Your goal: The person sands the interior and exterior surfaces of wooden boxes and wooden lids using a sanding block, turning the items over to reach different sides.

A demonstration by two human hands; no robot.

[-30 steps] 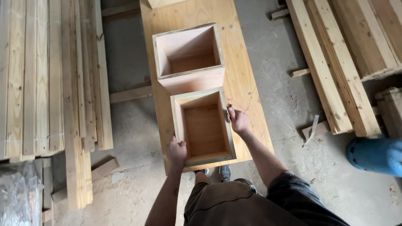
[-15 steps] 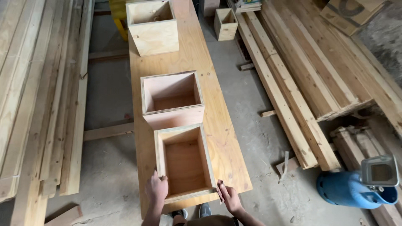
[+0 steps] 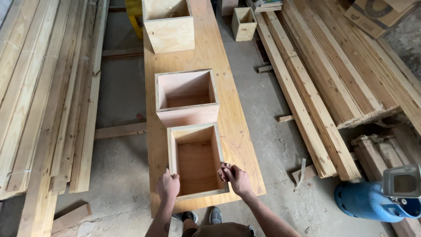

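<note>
Open-topped square plywood box sits at near end of long plywood table. Left hand grips box's left wall near its near corner; right hand grips right wall, fingers curled over the rim. Second open plywood box just beyond, touching. Third plywood box at far end, well apart.

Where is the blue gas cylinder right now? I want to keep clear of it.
In the head view, the blue gas cylinder lies on the concrete floor at the lower right, beyond the right hand, beside the stacked timber.
</note>
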